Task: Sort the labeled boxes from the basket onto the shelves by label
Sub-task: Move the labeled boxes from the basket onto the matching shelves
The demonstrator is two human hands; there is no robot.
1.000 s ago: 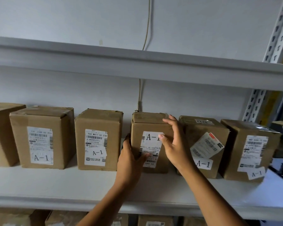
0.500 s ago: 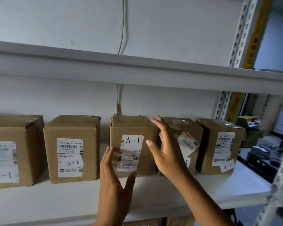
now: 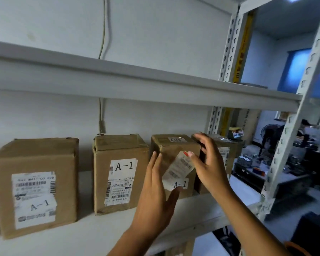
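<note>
Boxes: four brown cardboard boxes stand in a row on the white middle shelf (image 3: 92, 235), each upright with its label side facing out.
Left box (image 3: 35, 185): the one nearest the camera; white shipping sticker with "A-1" across its lower part, well apart from the next box.
Second box (image 3: 118, 172): stands below the wall cable; "A-1" printed large at the top of its sticker, barcode text under it; its top flap is slightly lifted at the left corner.
Third box (image 3: 174, 156): sits between the two hands; a long sticker is stuck askew across its front, a small "A-1" tag below it, and a small white tag on its top.
Fourth box (image 3: 224, 150): at the right end of the row, just beside the third box, mostly hidden behind the right hand; clear tape shines on its top.
Left hand (image 3: 155, 196): raised in front of the third box's left front edge, fingers straight and together, thumb spread towards the "A-1" tag; it holds nothing, and whether the fingertips touch the cardboard cannot be told.
Right hand (image 3: 209, 163): raised at the third box's right edge, fingers loosely spread and gently bent, thumb pointing at the slanted sticker; holding nothing; contact with the box cannot be told.
Upper shelf (image 3: 137, 85): white, runs across above the boxes.
Cable (image 3: 102, 43): thin, hangs down the white wall behind the shelves.
Upright post (image 3: 292, 130): perforated grey metal at the right end of the shelves.
Background right: a dim room with cluttered tables, too blurred to name items.
</note>
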